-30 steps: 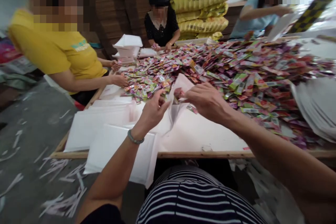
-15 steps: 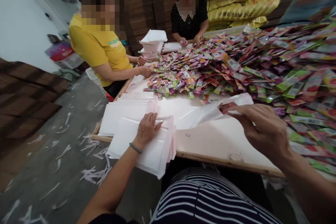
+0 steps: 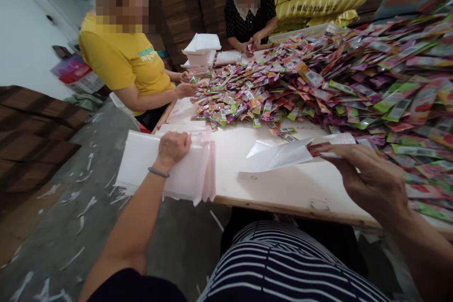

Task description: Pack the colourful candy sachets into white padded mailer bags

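Left hand (image 3: 172, 147) now clenched on white mailer stack (image 3: 141, 156), shoved farther onto tabletop (image 3: 276, 191), so probably less slide-off risk. Right hand (image 3: 371, 170) still pinching lone mailer (image 3: 283, 155) near packet pile (image 3: 318, 80).

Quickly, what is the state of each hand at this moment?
Left hand: closed, on a stack of white rectangular envelopes; grip cannot be told.
Right hand: closed, holding one white glossy envelope, something red at its mouth.
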A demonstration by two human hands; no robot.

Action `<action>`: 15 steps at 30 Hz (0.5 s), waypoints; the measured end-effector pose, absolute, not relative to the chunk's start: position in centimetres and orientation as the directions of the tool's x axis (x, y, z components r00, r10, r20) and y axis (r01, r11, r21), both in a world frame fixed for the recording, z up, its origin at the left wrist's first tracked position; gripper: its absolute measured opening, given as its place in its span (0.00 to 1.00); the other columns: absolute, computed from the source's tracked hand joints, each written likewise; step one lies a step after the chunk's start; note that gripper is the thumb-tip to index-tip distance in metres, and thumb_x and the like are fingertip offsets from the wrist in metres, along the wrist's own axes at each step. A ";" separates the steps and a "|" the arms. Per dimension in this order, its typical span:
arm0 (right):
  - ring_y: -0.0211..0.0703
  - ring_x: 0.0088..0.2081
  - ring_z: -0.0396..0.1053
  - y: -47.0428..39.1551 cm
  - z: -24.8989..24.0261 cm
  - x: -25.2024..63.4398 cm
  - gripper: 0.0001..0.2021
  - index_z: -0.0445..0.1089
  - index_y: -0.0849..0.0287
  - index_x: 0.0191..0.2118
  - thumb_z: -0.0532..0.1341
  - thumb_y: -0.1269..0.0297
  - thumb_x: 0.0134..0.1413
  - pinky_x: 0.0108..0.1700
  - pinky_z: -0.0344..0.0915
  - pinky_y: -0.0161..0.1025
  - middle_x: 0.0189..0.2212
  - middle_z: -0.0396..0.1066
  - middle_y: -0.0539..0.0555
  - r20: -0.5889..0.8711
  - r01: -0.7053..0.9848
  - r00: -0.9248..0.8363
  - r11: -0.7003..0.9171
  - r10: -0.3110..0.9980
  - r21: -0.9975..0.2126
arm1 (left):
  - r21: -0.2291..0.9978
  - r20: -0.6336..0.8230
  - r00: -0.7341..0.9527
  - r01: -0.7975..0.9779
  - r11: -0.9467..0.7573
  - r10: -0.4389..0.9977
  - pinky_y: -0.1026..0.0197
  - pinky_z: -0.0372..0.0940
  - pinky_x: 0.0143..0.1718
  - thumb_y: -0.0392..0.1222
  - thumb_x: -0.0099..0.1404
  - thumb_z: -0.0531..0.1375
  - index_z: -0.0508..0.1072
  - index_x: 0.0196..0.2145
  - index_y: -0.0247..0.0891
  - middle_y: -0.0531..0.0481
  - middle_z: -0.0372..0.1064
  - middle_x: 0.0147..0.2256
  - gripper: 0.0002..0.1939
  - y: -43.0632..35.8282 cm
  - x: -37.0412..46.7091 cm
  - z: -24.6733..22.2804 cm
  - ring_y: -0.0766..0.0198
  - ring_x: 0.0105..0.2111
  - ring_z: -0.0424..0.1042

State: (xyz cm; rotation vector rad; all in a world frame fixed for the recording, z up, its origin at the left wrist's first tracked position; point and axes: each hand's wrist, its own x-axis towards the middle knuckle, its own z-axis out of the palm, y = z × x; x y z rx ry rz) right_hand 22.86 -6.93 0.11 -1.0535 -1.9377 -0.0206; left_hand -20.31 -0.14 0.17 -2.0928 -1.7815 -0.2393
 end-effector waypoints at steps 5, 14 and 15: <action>0.44 0.42 0.74 -3.7 2.2 21.8 0.08 0.71 0.53 0.40 0.55 0.69 0.62 0.44 0.69 0.41 0.40 0.77 0.55 0.723 0.619 -0.312 0.709 0.617 -0.338 | -0.095 0.373 0.051 0.995 -0.017 0.926 0.52 0.59 0.43 0.46 0.65 0.52 0.70 0.28 0.37 0.39 0.70 0.30 0.14 2.0 -23.5 -0.9 0.52 0.37 0.68; 0.40 0.37 0.69 2.3 9.4 19.4 0.12 0.70 0.59 0.34 0.53 0.62 0.66 0.40 0.63 0.38 0.31 0.71 0.52 0.769 0.513 -0.428 0.828 0.474 -0.225 | 0.170 0.734 0.021 0.962 -0.214 0.678 0.54 0.62 0.49 0.46 0.68 0.52 0.73 0.39 0.33 0.39 0.73 0.40 0.15 -0.9 -16.2 1.9 0.57 0.44 0.69; 0.40 0.37 0.68 2.8 10.2 19.0 0.13 0.70 0.60 0.34 0.53 0.62 0.66 0.41 0.62 0.39 0.30 0.69 0.51 0.751 0.493 -0.480 0.847 0.454 -0.197 | 0.232 0.756 0.006 0.933 -0.277 0.655 0.56 0.64 0.47 0.46 0.67 0.53 0.73 0.37 0.34 0.40 0.73 0.39 0.14 -1.1 -14.6 3.1 0.58 0.43 0.70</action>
